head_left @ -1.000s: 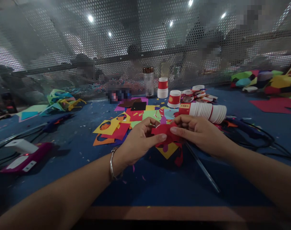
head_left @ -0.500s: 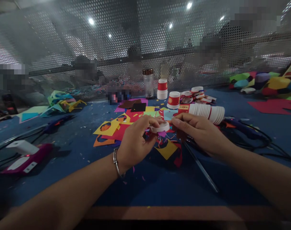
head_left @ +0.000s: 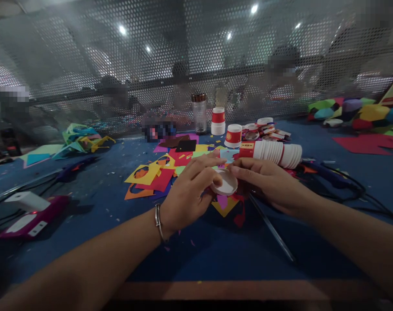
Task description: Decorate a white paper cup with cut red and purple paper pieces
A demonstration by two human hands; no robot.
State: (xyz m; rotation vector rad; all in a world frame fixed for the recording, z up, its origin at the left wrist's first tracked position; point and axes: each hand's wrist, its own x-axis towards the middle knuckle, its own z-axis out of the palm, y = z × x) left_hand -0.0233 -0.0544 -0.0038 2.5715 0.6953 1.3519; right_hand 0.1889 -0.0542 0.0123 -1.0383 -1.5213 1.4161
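A shallow white paper-cup base is tilted so that its hollow face shows toward me. My left hand grips its left side, with a finger bent into the hollow. At the opposite rim, my right hand pinches the edge between thumb and forefinger; its lower fingers are in shadow. Purple paper sticks out below the base. Under the hands lie a yellow paper offcut and a red scrap.
Coloured paper sheets with cut-out holes lie left of centre. Stacked paper cups rest on their side behind my right hand. Glue guns with cables flank the work area. A clear stick and a magenta power strip lie nearer.
The cup base has tipped from nearly edge-on to showing its hollow face, and sits slightly lower. My left fingers have shifted over it; my right fingertips now meet its rim.
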